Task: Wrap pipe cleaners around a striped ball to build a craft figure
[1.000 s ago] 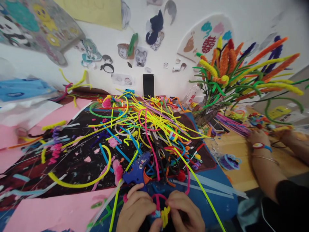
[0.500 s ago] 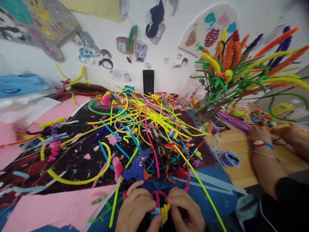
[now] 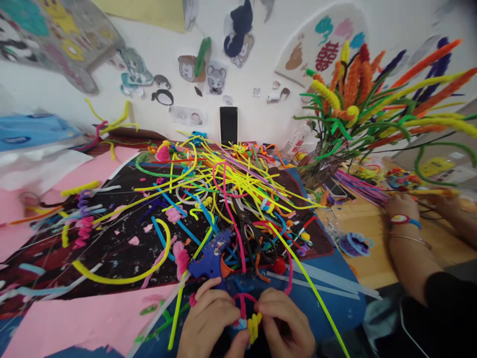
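Note:
At the bottom edge, my left hand [image 3: 208, 323] and my right hand [image 3: 285, 323] are both pinched closed on one small pipe-cleaner piece [image 3: 249, 320]. It has a pink loop on top, a coiled yellow bit and a blue bit between my fingertips. Just beyond my left hand lies a blue glue gun [image 3: 212, 261]. Black-handled scissors [image 3: 253, 238] lie behind the pink loop. A big tangle of yellow, pink, blue and green pipe cleaners [image 3: 223, 189] covers the dark mat [image 3: 112, 248].
Pink paper sheets [image 3: 85, 323] lie at the front left. A vase of pipe-cleaner flowers [image 3: 354, 104] stands at the right. Another person's hands [image 3: 402, 209] work on the wooden table at far right. A phone [image 3: 228, 125] leans against the sticker-covered wall.
My hands stay pinched on the small pipe-cleaner piece with only slight finger shifts. The view has tilted a little. The other person's hands moved slightly.

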Tool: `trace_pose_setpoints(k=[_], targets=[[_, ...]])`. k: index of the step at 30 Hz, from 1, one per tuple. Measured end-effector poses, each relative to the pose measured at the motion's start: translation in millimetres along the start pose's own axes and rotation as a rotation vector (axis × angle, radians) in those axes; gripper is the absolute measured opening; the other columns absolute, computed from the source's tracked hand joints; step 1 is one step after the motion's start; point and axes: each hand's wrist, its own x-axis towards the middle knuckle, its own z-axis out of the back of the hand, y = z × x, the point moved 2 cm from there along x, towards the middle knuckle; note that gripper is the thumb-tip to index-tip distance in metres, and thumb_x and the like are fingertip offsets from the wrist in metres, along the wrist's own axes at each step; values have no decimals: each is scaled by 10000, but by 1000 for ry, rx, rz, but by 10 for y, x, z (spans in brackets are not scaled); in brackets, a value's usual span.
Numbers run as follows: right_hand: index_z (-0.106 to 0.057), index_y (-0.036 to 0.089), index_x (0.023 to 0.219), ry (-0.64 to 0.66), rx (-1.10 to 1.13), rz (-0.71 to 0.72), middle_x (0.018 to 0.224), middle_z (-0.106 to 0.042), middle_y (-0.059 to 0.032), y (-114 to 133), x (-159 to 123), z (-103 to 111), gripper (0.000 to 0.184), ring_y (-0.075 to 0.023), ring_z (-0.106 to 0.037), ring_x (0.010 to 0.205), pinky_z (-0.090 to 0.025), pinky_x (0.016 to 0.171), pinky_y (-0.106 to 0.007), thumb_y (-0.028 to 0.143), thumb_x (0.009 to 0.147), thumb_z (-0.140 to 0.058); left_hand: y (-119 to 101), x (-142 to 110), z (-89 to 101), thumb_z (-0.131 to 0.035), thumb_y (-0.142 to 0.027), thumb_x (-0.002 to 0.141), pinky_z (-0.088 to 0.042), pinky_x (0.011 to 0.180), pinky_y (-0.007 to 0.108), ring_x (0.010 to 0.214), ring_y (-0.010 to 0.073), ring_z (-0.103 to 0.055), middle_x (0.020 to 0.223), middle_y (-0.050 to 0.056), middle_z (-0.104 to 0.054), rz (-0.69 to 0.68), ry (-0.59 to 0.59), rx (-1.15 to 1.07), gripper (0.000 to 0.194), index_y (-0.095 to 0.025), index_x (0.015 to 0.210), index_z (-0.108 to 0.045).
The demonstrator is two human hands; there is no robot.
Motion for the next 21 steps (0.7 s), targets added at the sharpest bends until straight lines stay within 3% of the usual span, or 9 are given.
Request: trace_pose_setpoints(k=[8,14,21], targets=[[-702,168,910,-20,-30,-2,699,-697,-48,23,9,-11,142,-152,-668,610,-570,534,-252,111,930,-573,-3,5,-8,-600,-138,863,-603,861,364,613,149,-678,640,-15,-692,-3,-5,-11,45,-183,855,-596],[-664,183,776,-247,-131,87,706,-610,-24,50,-41,24,144,-126,-581,563,-526,470,-273,175,920,-658,32,-54,5,-623,-117,848,-622,863,360,646,147,-684,689,-7,-690,100,-63,-71,86,-196,846,-587],[-637,183,811,-121,5,188,660,-683,-29,32,-19,14,133,-133,-638,506,-543,430,-256,126,931,-626,104,-213,10,-604,-110,892,-615,907,347,827,186,-722,749,11,-674,148,-69,-133,113,-194,964,-581]])
